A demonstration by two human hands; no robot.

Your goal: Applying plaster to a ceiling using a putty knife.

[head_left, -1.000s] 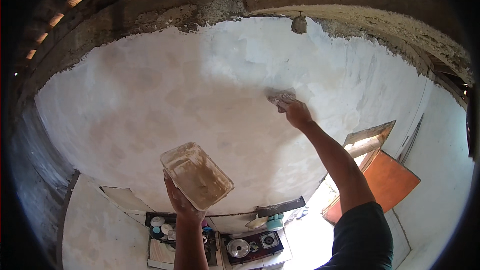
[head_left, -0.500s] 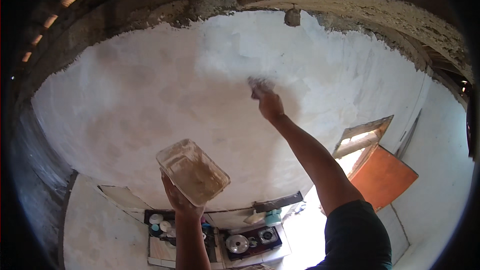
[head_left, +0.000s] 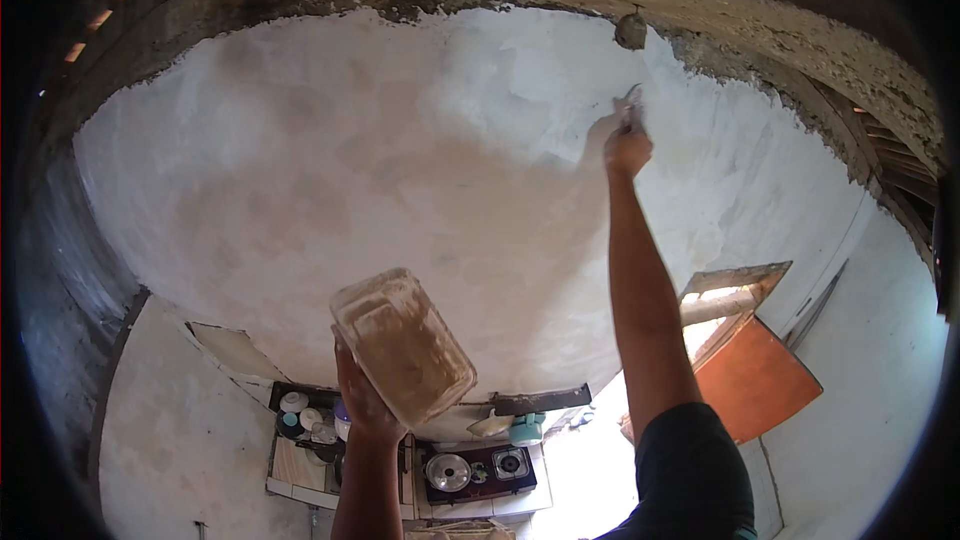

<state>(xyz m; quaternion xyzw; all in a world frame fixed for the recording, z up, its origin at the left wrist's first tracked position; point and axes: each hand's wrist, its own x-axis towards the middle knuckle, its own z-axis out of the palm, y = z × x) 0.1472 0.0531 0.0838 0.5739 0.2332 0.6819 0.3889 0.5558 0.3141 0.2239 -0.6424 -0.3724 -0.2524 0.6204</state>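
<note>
My left hand [head_left: 370, 395] grips a translucent rectangular plastic tub [head_left: 356, 296] from below, tilted to show brownish, smeared residue inside. My right arm reaches high toward the patchy white plastered wall [head_left: 500, 220], its hand [head_left: 628, 148] closed on a greyish, smeared flat thing [head_left: 631, 108] that is blurred; I cannot tell whether it is a scraper or a rag. That thing is at the wall's surface, a little below a rounded lump [head_left: 630, 32] hanging under a rough concrete edge.
Below are a gas stove [head_left: 480, 470] with a metal lid, dishes [head_left: 293, 418] on a counter, and a teal container [head_left: 526, 430]. At right, an orange panel [head_left: 760, 380] stands beside a bright opening. Rough concrete [head_left: 800, 20] and roof slats border the wall above.
My right hand went left, then moved up and right toward the hanging lump. The view has shifted slightly; the tub stays in my left hand.
</note>
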